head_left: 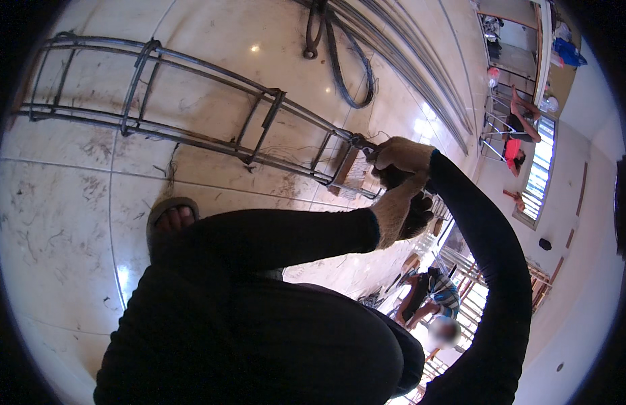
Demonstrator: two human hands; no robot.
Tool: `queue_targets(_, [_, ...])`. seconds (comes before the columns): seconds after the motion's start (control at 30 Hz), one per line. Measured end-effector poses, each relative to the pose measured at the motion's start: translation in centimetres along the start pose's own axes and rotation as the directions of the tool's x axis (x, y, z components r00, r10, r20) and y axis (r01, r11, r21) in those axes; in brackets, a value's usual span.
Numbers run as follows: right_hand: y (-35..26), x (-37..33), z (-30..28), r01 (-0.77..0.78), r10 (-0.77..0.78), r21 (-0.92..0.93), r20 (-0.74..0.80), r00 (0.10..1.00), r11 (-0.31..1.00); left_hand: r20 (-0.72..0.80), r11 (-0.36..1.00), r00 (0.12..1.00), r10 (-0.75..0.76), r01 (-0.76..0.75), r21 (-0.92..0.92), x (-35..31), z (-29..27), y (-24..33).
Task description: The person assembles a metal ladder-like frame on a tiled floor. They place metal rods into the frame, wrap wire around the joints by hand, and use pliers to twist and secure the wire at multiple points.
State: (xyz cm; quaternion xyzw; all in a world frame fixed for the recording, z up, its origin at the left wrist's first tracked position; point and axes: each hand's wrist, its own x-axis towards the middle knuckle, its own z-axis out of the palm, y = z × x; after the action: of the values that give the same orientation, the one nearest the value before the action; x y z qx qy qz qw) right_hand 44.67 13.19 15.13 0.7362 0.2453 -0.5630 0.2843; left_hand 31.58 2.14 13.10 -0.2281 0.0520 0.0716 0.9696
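Observation:
A long cage of dark steel bars (198,138) with square stirrups (131,88) stretches from the far left to my hands. Its near end lies by a wooden block (353,174). At that end my right hand (402,156), in a beige glove with a dark palm, is closed around the handle of a dark metal hand tool (362,142). The tool's head touches the bars at a corner; its exact kind is partly hidden. Just below, my left hand (396,214), gloved the same way, has curled fingers. Whatever it may hold does not show.
Long thin rods (414,61) lie on the tiled floor (70,196) beyond the cage, beside a dark loop (353,88). My sandalled foot (173,219) rests near the cage. A person in plaid (444,293) crouches at lower right; another in red (513,152) is farther off.

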Motion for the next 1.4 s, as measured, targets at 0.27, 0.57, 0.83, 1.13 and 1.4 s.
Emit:
queue_targets(0.27, [-0.8,-2.9,0.8,-0.050,-0.020,-0.491,-0.137,0.990,0.869,-0.151,0.990,0.986,-0.066,0.084,0.115,0.5,1.0,0.0])
queue_targets(0.57, [-1.3,-5.0,6.8,-0.430,-0.141,-0.751,-0.561,0.816,0.502,0.208,0.465,0.866,0.454,-0.430,0.774,6.1,-4.0,-4.9])
queue_targets(0.83, [1.5,-3.9,7.7,-0.433,-0.575,-0.793,-0.610,0.545,0.429,0.208,0.104,0.954,0.216,-0.235,0.967,1.0,-6.7,-1.1])
queue_targets(1.13, [3.5,-3.8,8.3,-0.609,-0.661,-0.779,-0.537,0.524,0.150,0.014,-0.004,0.817,0.577,-0.014,1.000,-5.6,-9.2,2.1])
queue_targets(1.4, [-1.2,-5.5,5.0,-0.338,-0.250,-0.790,-0.513,0.821,0.511,0.035,0.020,0.645,0.763,-0.078,0.997,-4.8,-9.1,5.7])
